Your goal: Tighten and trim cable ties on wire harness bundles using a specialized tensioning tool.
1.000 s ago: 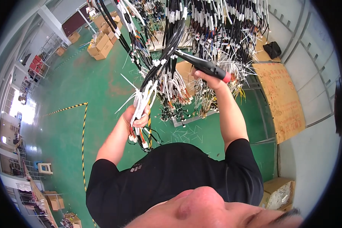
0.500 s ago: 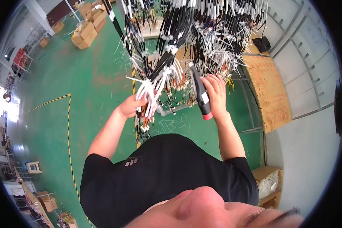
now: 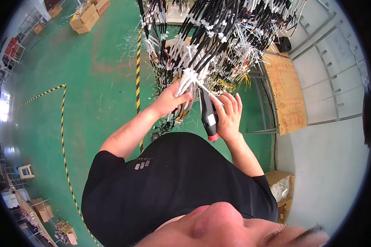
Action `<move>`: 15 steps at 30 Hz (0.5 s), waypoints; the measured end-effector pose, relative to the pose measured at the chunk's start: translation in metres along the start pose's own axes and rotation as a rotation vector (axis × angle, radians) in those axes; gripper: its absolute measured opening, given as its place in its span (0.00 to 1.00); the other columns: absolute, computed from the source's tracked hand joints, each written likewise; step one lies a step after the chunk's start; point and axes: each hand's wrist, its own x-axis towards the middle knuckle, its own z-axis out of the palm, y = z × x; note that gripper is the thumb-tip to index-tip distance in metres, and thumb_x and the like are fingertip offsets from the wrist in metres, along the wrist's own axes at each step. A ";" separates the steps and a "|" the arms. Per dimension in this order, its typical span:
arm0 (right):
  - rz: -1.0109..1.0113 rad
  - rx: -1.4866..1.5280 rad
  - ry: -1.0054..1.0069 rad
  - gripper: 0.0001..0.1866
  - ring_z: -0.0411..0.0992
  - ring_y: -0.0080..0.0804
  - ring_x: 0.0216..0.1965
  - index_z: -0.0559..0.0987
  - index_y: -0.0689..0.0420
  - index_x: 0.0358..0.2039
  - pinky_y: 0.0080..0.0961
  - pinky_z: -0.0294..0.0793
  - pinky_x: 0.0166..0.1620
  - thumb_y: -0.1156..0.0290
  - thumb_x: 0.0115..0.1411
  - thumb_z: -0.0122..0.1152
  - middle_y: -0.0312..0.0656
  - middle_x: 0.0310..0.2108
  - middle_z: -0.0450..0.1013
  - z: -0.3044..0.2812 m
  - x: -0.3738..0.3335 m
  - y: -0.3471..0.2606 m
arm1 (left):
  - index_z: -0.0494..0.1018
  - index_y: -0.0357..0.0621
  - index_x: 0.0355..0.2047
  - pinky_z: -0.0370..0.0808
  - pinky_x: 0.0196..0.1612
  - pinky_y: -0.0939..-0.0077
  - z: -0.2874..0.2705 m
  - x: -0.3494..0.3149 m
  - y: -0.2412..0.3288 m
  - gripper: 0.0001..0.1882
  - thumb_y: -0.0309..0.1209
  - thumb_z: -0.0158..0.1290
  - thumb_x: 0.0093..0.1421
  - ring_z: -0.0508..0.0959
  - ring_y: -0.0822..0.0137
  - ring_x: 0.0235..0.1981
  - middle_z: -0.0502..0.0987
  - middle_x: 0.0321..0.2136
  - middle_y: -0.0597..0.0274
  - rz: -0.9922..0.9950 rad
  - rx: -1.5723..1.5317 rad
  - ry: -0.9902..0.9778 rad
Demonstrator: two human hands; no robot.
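My left hand [image 3: 167, 102] is closed around a wire harness [image 3: 189, 80] with white sleeves, its thumb lying across the sleeves. Orange and dark wire ends with small connectors dangle below that grip. In my right hand [image 3: 228, 117] is a black cable tie gun [image 3: 207, 110] with a red end cap, its narrow nose against the white bundle. A white cable tie tail [image 3: 209, 94] sticks out beside the nose. Whether the nose has caught the tie, I cannot tell. The fingertips of my right hand are partly raised, while the handle is hidden behind the gun's body.
Dense black and white harnesses [image 3: 243, 37] hang in front of me. A wooden board [image 3: 286, 92] runs along the right wall, with a black bag [image 3: 283, 44] at its far end. Cardboard boxes [image 3: 86, 18] stand far left. Yellow-black tape [image 3: 63, 123] marks the green floor.
Both hands have come closer together. My left hand moved right with the harness, and the cable tie gun moved left and slightly down, its nose now at the white bundle.
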 end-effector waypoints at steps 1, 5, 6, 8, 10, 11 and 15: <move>-0.001 -0.001 -0.006 0.27 0.70 0.42 0.62 0.80 0.48 0.59 0.56 0.57 0.72 0.71 0.56 0.64 0.38 0.52 0.73 0.001 -0.003 -0.005 | 0.64 0.44 0.69 0.73 0.32 0.84 0.007 0.002 0.001 0.31 0.33 0.62 0.70 0.77 0.79 0.33 0.80 0.41 0.68 0.074 0.042 0.011; 0.040 0.009 0.020 0.28 0.70 0.44 0.61 0.80 0.48 0.59 0.57 0.58 0.71 0.71 0.55 0.65 0.39 0.51 0.73 -0.001 -0.010 -0.014 | 0.66 0.39 0.67 0.74 0.56 0.74 0.023 0.008 0.002 0.36 0.29 0.70 0.62 0.75 0.75 0.49 0.77 0.53 0.67 0.276 0.104 0.115; 0.014 0.013 0.034 0.28 0.70 0.44 0.61 0.80 0.48 0.59 0.57 0.58 0.71 0.72 0.54 0.65 0.40 0.51 0.73 -0.003 -0.012 -0.015 | 0.66 0.40 0.67 0.74 0.56 0.74 0.024 0.007 0.002 0.36 0.29 0.70 0.62 0.75 0.75 0.47 0.78 0.52 0.67 0.248 0.111 0.111; 0.011 0.002 0.036 0.28 0.71 0.44 0.60 0.80 0.48 0.59 0.57 0.59 0.71 0.72 0.54 0.65 0.39 0.51 0.73 -0.006 -0.016 -0.020 | 0.66 0.41 0.67 0.74 0.56 0.74 0.029 0.008 0.004 0.36 0.29 0.70 0.62 0.75 0.75 0.47 0.78 0.51 0.68 0.272 0.104 0.119; 0.053 0.021 0.019 0.28 0.72 0.44 0.59 0.80 0.48 0.58 0.56 0.59 0.71 0.71 0.54 0.66 0.39 0.51 0.74 -0.005 -0.023 -0.017 | 0.66 0.42 0.68 0.74 0.54 0.75 0.027 0.006 0.004 0.33 0.26 0.65 0.65 0.75 0.76 0.47 0.78 0.51 0.68 0.217 0.134 0.108; 0.029 0.037 0.042 0.26 0.72 0.44 0.59 0.81 0.49 0.57 0.55 0.59 0.71 0.71 0.54 0.66 0.39 0.51 0.75 -0.006 -0.028 -0.013 | 0.65 0.42 0.69 0.75 0.52 0.76 0.025 0.007 -0.001 0.32 0.25 0.64 0.66 0.76 0.76 0.47 0.78 0.52 0.68 0.198 0.118 0.110; 0.218 0.243 0.072 0.24 0.76 0.46 0.58 0.81 0.56 0.54 0.50 0.67 0.68 0.75 0.55 0.68 0.45 0.52 0.78 0.000 -0.063 0.020 | 0.55 0.51 0.74 0.76 0.38 0.81 0.006 0.005 -0.003 0.27 0.35 0.47 0.78 0.79 0.76 0.45 0.78 0.50 0.63 0.011 0.088 -0.069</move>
